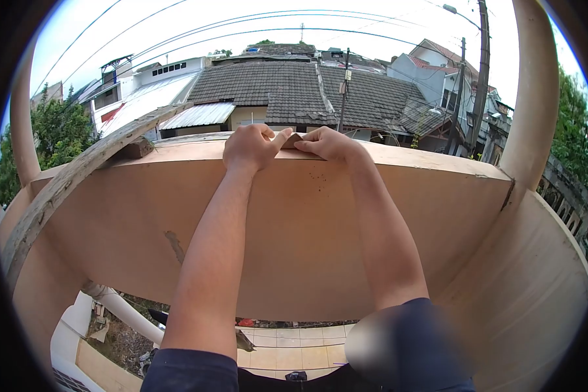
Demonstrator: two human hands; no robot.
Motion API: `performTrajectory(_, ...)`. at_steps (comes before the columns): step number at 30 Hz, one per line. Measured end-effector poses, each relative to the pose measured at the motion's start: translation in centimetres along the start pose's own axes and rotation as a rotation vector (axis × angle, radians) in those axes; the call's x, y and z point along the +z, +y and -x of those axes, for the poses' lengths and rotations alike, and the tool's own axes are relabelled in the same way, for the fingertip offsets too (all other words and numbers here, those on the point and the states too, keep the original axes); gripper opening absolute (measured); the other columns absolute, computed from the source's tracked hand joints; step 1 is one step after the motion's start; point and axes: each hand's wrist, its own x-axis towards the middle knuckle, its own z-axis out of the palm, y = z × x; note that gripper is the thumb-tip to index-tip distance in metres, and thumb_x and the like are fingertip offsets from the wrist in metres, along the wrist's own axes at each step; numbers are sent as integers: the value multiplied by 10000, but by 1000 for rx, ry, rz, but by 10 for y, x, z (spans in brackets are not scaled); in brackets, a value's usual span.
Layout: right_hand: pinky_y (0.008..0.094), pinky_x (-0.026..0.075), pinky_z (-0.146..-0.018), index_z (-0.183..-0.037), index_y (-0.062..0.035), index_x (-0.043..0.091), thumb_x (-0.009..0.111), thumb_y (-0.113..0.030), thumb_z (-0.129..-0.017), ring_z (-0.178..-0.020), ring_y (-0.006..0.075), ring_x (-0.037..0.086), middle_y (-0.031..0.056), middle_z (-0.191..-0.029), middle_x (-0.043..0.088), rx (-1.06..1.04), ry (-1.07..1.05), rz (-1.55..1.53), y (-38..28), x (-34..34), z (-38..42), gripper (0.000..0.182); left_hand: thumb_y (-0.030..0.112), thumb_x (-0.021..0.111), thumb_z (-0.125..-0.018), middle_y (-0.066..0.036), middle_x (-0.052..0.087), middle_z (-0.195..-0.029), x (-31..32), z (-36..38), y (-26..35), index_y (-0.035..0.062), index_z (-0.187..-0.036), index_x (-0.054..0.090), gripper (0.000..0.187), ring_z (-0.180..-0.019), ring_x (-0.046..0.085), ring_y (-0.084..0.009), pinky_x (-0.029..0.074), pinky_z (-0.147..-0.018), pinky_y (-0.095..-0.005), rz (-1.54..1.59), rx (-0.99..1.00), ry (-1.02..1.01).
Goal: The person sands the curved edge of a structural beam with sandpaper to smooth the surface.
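Note:
Both my arms reach forward to the top of an orange-tan wall (438, 164). My left hand (251, 145) rests at the wall's top edge, its fingers bent and its thumb pointing right. Beside it my right hand (326, 142) is closed on a small brown piece (294, 140) that lies between the two hands. The left thumb is at the piece's left side; whether it grips the piece is hard to make out. A few dark specks show on the wall face below.
A long weathered wooden plank (65, 179) leans over the wall at left, near a brown block (136, 149). Round columns (532, 91) stand at both sides. Tiled floor (287, 349) lies far below. Beyond the wall are tiled roofs, poles and overhead wires.

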Motion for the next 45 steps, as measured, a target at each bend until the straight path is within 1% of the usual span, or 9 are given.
performTrajectory(9,663,122,-1323,-1272,-217,811,624,-517,-1057,-1281,340,682,81,-1241,793,365,432,249,-16,23,0,414,762,677,-900,-58,836,-1022,4,-1,-1,144,-1065,858,665,-989,794,-237,621,-863,-412,-13,16,32)
performTrajectory(15,588,228,-1288,-1217,-194,836,656,-518,-1051,-1072,283,729,72,-1128,821,-82,65,-103,3,-1,5,407,762,678,-900,-53,836,-1010,-1,1,2,154,-1055,859,653,-981,795,-242,621,-859,-407,-32,6,21)
performTrajectory(19,539,249,-1293,-1223,-203,834,659,-518,-1049,-1078,274,729,79,-1110,819,83,207,80,-4,19,-2,401,771,677,-895,-50,837,-1006,2,0,0,155,-1059,859,663,-977,796,-236,623,-862,-405,-36,5,26)
performTrajectory(21,511,255,-1296,-1218,-214,836,674,-495,-1036,-1079,260,734,79,-1051,815,274,604,362,-9,35,-4,372,773,678,-893,-50,837,-1005,3,-1,0,156,-1062,858,665,-978,796,-233,623,-861,-405,-31,0,20)
performTrajectory(27,539,223,-1321,-1224,-280,835,636,-435,-1053,-1248,243,703,119,-1193,802,107,174,-37,-13,7,14,305,774,679,-893,-51,837,-1009,3,-1,-1,153,-1071,857,670,-975,795,-225,622,-865,-396,-27,-4,29)
performTrajectory(33,530,272,-1297,-1165,-170,844,604,-473,-1065,-1228,260,719,139,-1195,802,280,600,444,-23,33,17,399,761,682,-897,-38,828,-1006,4,-1,0,168,-1044,861,636,-979,787,-231,623,-850,-411,-4,-11,10)
performTrajectory(36,530,239,-1309,-1141,-123,840,592,-483,-1069,-1214,279,726,159,-1191,800,315,496,287,-33,26,24,443,773,670,-901,-50,836,-1009,2,0,2,157,-1062,858,665,-966,792,-232,617,-854,-402,-23,-10,25)
performTrajectory(41,451,576,-960,-1136,-278,873,716,-530,-936,-1052,265,760,62,-1078,813,105,306,19,-13,13,16,358,768,668,-904,-47,835,-988,3,-1,1,159,-1047,859,654,-957,791,-235,617,-851,-405,-34,-19,36)
performTrajectory(45,440,529,-1084,-1180,-283,859,693,-513,-960,-1130,262,754,89,-1139,815,245,354,41,-17,12,18,359,760,671,-906,-37,834,-982,5,-1,0,162,-1035,859,640,-965,789,-233,615,-856,-410,-5,-28,5)
